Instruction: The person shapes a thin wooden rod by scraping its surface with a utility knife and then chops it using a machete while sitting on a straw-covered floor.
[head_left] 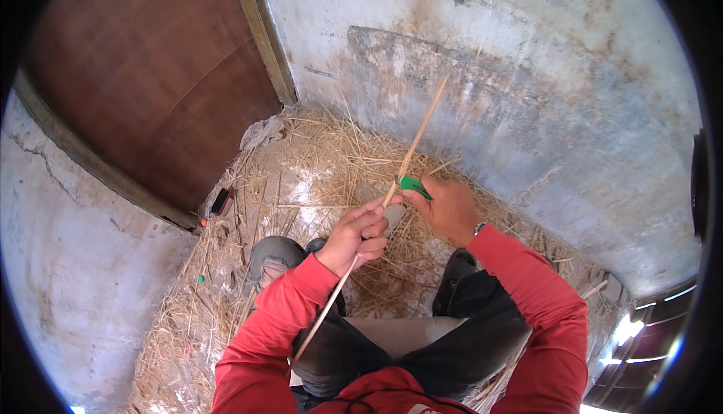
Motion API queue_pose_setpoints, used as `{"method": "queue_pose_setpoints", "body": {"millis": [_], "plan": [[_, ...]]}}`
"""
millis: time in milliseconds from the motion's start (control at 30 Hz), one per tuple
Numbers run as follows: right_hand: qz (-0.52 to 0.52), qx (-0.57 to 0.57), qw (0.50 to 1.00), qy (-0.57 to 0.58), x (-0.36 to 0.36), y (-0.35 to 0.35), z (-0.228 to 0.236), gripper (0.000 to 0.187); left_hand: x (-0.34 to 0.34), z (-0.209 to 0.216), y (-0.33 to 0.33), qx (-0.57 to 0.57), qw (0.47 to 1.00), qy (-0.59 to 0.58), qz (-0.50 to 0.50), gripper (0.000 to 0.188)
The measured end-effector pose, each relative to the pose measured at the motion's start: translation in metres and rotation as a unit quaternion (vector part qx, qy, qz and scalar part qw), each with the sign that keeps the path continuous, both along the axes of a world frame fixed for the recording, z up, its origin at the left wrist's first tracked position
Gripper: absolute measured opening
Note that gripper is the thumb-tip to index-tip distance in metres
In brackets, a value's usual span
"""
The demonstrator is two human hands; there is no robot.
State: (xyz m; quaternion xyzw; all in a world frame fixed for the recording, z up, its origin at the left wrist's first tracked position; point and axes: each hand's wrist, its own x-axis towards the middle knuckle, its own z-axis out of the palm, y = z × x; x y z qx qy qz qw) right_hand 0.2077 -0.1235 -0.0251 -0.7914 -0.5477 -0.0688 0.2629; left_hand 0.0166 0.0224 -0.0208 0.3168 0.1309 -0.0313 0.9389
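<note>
A long, thin strip of pale wood or bamboo [425,128] runs slantwise from near my lap up toward the far wall. My left hand [355,235] is closed around its middle, with the fingers wrapped over it. Just beyond those fingers, my right hand [449,208] grips a small knife with a green handle [414,186]. The front end of the knife meets the strip, though its blade is hard to make out. Both hands are close together above the littered floor, in front of my knees.
Straw-like shavings [324,150] cover the floor. A brown door [158,75] stands at the far left, beside a stained plaster wall [512,90]. A small dark object [221,201] lies near the door's foot. My shoe [456,278] rests below the right hand.
</note>
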Motion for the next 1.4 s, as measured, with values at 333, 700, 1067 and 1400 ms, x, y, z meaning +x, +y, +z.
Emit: {"method": "queue_pose_setpoints", "body": {"millis": [333, 700, 1067, 1400], "plan": [[-0.027, 0.238, 0.956, 0.167, 0.051, -0.036, 0.046, 0.019, -0.012, -0.01, 0.004, 0.043, 0.999, -0.013, 0.012, 0.042], [0.063, 0.073, 0.972, 0.216, 0.009, 0.007, 0.003, 0.021, 0.014, -0.019, -0.015, 0.123, 0.992, 0.035, -0.014, 0.042], [-0.127, 0.368, 0.835, 0.388, 0.101, 0.016, 0.035, 0.016, 0.016, -0.011, -0.012, -0.055, 0.997, 0.001, -0.053, 0.044], [-0.036, 0.149, 0.842, 0.517, 0.068, 0.028, 0.02, 0.032, 0.006, -0.018, -0.005, 0.039, 0.995, 0.002, -0.087, 0.045]]}}
